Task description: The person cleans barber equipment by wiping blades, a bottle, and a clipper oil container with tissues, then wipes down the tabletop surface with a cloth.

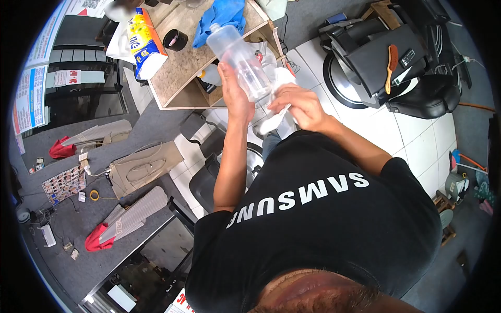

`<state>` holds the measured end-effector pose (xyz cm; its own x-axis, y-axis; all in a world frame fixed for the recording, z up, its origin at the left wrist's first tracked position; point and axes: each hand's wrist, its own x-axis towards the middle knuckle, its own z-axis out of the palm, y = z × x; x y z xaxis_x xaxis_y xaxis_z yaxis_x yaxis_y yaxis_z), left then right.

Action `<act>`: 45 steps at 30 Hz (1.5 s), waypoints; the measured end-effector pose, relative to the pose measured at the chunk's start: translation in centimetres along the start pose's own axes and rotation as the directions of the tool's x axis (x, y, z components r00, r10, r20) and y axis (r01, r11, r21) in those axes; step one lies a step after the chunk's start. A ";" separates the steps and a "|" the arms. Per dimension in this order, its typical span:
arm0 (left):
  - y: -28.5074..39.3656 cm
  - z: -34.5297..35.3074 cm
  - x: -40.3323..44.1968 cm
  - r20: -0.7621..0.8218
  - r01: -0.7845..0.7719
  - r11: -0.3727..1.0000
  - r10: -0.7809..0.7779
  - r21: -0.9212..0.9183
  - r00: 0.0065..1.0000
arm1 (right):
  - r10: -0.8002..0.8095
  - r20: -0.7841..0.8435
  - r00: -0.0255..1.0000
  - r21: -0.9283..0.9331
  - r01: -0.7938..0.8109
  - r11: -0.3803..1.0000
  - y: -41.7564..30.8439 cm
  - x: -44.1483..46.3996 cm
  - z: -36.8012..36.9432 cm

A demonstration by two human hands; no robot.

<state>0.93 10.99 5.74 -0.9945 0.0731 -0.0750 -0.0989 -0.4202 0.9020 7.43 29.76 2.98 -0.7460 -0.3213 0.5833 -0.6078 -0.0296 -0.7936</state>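
Observation:
A clear, see-through plastic bottle [237, 55] tilts in my left hand [236, 96], which is closed round its lower side. Pinched in my right hand [303, 106] is a crumpled white tissue or cloth [272, 123], close beside the bottle's lower end. More white material shows behind the right fingers. Beyond the bottle's narrow top lies a blue cloth [222, 20] on the worktop. My two hands are close together in front of the black shirt.
A wooden worktop [177, 68] holds a yellow and blue tissue pack [143, 44] and a black cup [175, 40]. Black salon chairs [376, 57] stand right. On the left counter [156, 208] lie a colour chart, cables and two red-and-grey items.

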 end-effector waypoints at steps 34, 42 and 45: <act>1.5 3.3 -0.5 -0.003 -0.011 0.999 0.011 -0.035 1.000 | -0.146 -0.201 0.969 -0.231 0.098 0.968 -0.8 5.4 1.2; 2.9 3.9 0.5 -0.041 -0.218 0.975 0.219 0.030 0.975 | -0.056 -0.453 0.890 -0.385 -0.138 0.913 0.3 0.3 0.7; 2.4 4.1 0.6 -0.023 -0.311 0.948 0.313 0.070 0.949 | 0.800 -0.412 0.437 0.799 -0.249 0.547 0.0 2.7 0.8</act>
<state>0.27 13.77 9.58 -0.9760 -0.0833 0.2013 0.2178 -0.3577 0.9081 5.65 28.14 4.39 -0.9240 0.2257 -0.3087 0.0706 -0.6927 -0.7177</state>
